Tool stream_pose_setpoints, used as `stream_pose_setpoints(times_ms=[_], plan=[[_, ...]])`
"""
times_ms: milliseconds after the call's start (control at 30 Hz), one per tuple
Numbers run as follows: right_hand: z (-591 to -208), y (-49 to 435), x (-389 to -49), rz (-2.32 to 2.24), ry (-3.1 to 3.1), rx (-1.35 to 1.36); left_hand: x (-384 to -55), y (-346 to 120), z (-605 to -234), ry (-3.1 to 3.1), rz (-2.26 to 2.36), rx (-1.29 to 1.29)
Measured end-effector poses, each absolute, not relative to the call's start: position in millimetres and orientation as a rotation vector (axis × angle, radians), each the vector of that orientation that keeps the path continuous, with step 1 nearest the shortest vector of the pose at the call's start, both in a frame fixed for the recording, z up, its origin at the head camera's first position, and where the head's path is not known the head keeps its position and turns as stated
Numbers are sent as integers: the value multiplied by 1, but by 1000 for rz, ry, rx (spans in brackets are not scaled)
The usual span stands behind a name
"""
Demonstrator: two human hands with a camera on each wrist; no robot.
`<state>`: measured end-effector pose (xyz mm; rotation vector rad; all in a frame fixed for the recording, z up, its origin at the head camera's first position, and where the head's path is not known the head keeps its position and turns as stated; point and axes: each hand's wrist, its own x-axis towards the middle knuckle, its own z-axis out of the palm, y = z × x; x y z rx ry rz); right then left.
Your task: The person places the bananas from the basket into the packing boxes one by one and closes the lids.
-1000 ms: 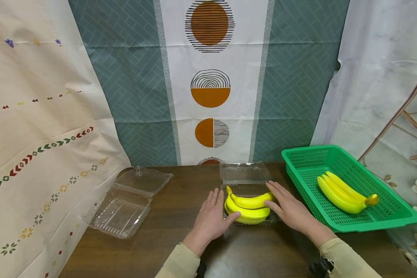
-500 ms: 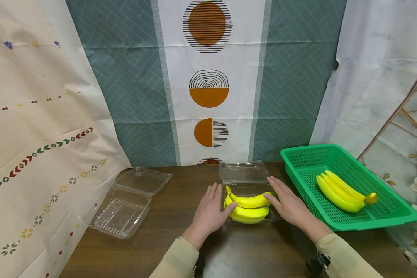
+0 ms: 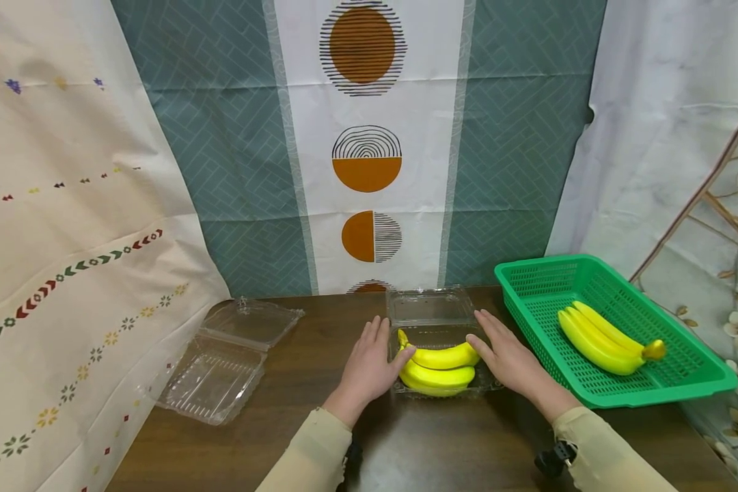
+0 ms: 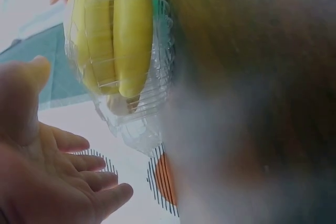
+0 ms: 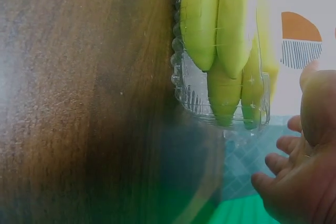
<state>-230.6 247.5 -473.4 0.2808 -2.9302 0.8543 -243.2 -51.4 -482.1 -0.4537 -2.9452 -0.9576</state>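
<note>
A bunch of yellow bananas (image 3: 438,377) lies in a clear plastic clamshell box (image 3: 488,384), whose lid (image 3: 430,307) is folded back toward the wall. At the box's left side is my left hand (image 3: 367,367), fingers extended and the thumb over the bananas' left end in the head view. My right hand (image 3: 512,357) is at the right side, fingers straight and thumb near the banana tips. Both wrist views show a gap between the box and each hand, the left hand (image 4: 58,171) and the right hand (image 5: 304,166). Neither holds anything.
A second clear clamshell box (image 3: 212,383) stands open at the left, beside the patterned cloth. At the right, a green plastic basket (image 3: 670,396) contains another bunch of bananas (image 3: 605,342). A cloth-covered wall borders the back of the brown table (image 3: 443,451).
Both hands have spread slightly apart from the bananas, and the left thumb has lifted from their front. The bananas remain in the box. The head view has shifted a little.
</note>
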Motion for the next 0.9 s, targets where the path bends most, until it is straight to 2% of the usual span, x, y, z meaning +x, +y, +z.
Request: stream_pose_setpoints(times_ms=[900], plan=[[-475, 248, -250, 1022, -3027, 178, -270, -42, -482, -2997, -1071, -354]])
